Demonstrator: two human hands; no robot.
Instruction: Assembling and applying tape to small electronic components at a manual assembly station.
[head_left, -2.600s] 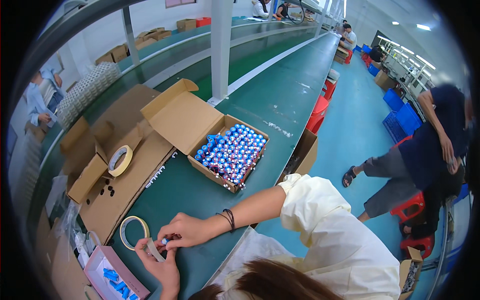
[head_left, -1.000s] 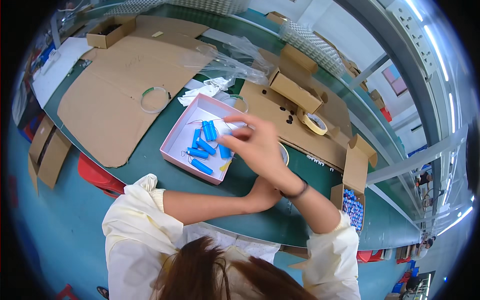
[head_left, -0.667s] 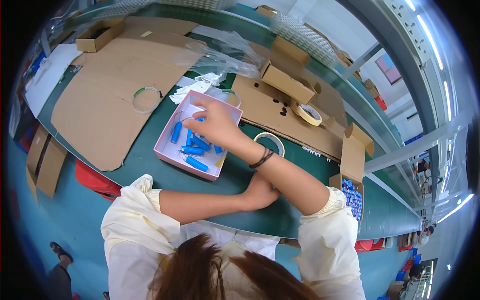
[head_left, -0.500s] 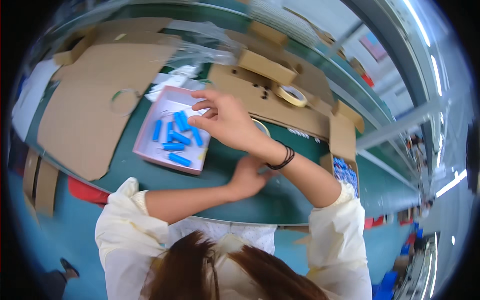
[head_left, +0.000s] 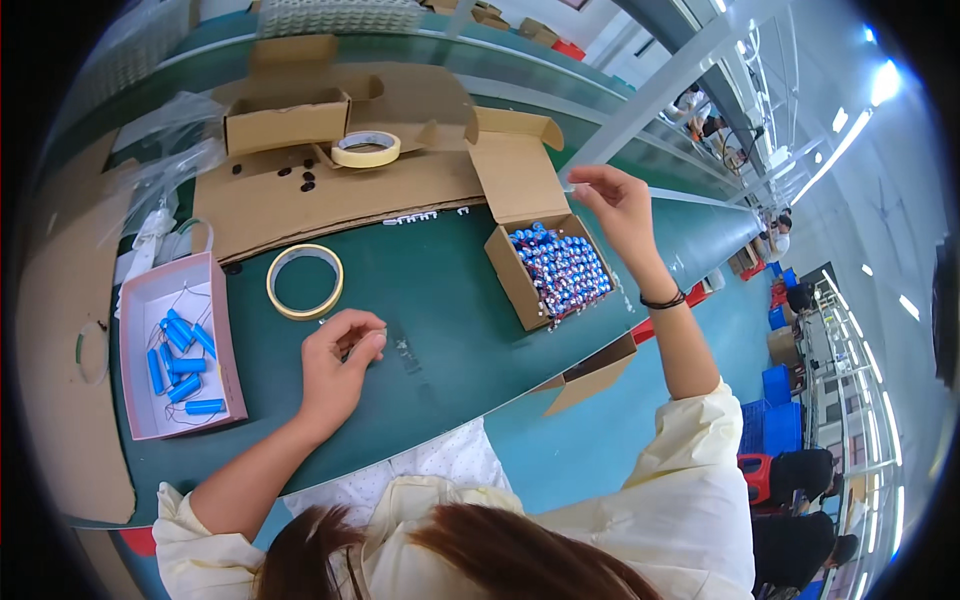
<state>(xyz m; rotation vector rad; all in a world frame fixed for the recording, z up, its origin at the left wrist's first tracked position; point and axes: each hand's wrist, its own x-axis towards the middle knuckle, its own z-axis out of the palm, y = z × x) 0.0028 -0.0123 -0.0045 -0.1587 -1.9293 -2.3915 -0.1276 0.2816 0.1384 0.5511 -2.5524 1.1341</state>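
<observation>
left hand [head_left: 338, 368] half curled near tape roll [head_left: 305, 313], right hand [head_left: 620, 212] loosely pinched near open carton [head_left: 512, 283] (anything gripped? cannot tell)

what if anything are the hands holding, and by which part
It cannot be told: the left hand is curled, hiding any hold, and nothing shows clearly enough to name in the right hand.

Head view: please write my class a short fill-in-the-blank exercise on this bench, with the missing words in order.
1. The pink box holds loose ____ cylinders.
2. The hand with a dark wristband is the person's ____ one.
3. The tape roll nearest the left hand lies on the ____ tabletop.
4. The other roll rests on brown ____.

Missing words: blue; right; green; cardboard.
</observation>
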